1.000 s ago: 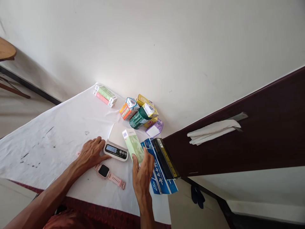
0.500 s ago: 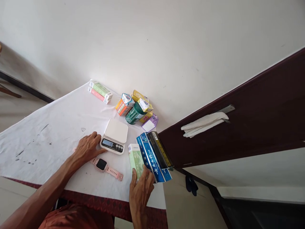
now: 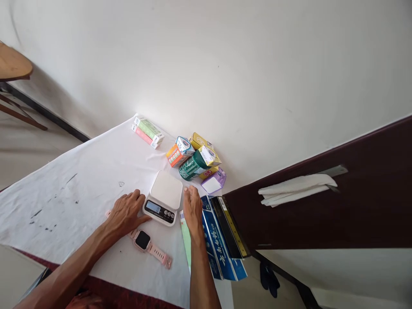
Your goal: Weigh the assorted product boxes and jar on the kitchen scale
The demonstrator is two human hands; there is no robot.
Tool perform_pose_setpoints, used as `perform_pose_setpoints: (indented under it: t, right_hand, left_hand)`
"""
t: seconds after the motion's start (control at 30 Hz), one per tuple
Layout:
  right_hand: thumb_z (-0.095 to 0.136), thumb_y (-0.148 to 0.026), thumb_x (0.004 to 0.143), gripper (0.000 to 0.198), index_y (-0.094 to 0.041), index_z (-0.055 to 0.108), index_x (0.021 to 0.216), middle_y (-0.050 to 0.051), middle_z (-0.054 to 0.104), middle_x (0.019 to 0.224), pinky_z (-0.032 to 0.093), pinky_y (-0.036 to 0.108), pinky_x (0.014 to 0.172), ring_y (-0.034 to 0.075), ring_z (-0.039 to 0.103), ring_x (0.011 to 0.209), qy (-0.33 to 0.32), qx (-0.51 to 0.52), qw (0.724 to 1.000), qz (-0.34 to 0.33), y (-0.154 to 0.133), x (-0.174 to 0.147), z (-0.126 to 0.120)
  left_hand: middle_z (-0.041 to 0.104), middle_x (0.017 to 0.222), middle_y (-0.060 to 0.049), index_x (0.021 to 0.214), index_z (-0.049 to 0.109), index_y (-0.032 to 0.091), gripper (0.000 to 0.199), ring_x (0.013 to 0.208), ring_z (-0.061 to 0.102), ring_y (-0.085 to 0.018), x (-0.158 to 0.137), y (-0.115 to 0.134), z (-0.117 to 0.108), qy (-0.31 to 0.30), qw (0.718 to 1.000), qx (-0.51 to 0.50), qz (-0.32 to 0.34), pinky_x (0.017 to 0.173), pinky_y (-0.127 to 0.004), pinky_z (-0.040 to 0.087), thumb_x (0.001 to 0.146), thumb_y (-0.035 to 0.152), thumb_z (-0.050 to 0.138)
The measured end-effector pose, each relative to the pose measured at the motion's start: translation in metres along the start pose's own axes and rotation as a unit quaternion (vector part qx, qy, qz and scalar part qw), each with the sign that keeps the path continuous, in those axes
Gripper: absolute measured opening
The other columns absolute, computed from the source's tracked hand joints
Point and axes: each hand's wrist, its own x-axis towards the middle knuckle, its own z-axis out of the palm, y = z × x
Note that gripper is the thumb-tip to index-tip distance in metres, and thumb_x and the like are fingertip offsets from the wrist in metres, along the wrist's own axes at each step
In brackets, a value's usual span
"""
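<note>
A white kitchen scale (image 3: 166, 189) with a lit display lies on the cloth-covered table. My left hand (image 3: 128, 212) is at its left side, fingers bent against the edge and thumb along the front corner. Just right of the scale, my right hand (image 3: 194, 210) points away from me with its fingers slightly bent and nothing visible in them. Under my right wrist lies a light green box (image 3: 186, 236), partly covered. A pink-strapped smartwatch (image 3: 142, 240) lies in front of the scale, near my left wrist. Beside my right forearm are blue toothpaste boxes (image 3: 215, 240).
A black and yellow box (image 3: 230, 227) lies at the table's right edge, by a dark door (image 3: 299, 206) with a white cloth (image 3: 298, 189) on its handle. Behind the scale stand a green canister (image 3: 193, 166), an orange box (image 3: 176, 155), yellow boxes and a purple pack (image 3: 214, 181).
My right hand has left the light green box and moved forward to the right side of the scale. My left hand stays at the scale's left edge. The view has shifted slightly.
</note>
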Motion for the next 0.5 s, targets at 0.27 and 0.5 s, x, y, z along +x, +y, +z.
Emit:
perform_pose_setpoints:
  t: [0.27,0.5]
  right_hand:
    - [0.032,-0.059,0.099,0.062,-0.010,0.062,0.121,0.023,0.076,0.092,0.051,0.045,0.079,0.041,0.073,0.096,-0.005,-0.024,0.999,0.026,0.002,0.016,0.016]
    - [0.037,-0.072,0.097,0.069,-0.013,0.056,0.127,0.016,0.076,0.088,0.051,0.045,0.073,0.039,0.073,0.085,-0.023,0.018,0.999,-0.016,-0.007,-0.001,0.025]
  left_hand:
    - [0.066,0.101,-0.007,0.093,0.060,0.022,0.022,0.090,0.068,-0.028,0.000,0.008,-0.011,-0.021,0.999,-0.032,-0.027,0.079,-0.039,0.050,0.093,0.041,0.072]
    - [0.066,0.105,-0.007,0.093,0.058,0.023,0.022,0.096,0.067,-0.029,-0.020,-0.002,-0.024,-0.031,0.995,-0.053,-0.084,0.082,-0.041,0.050,0.084,0.025,0.078]
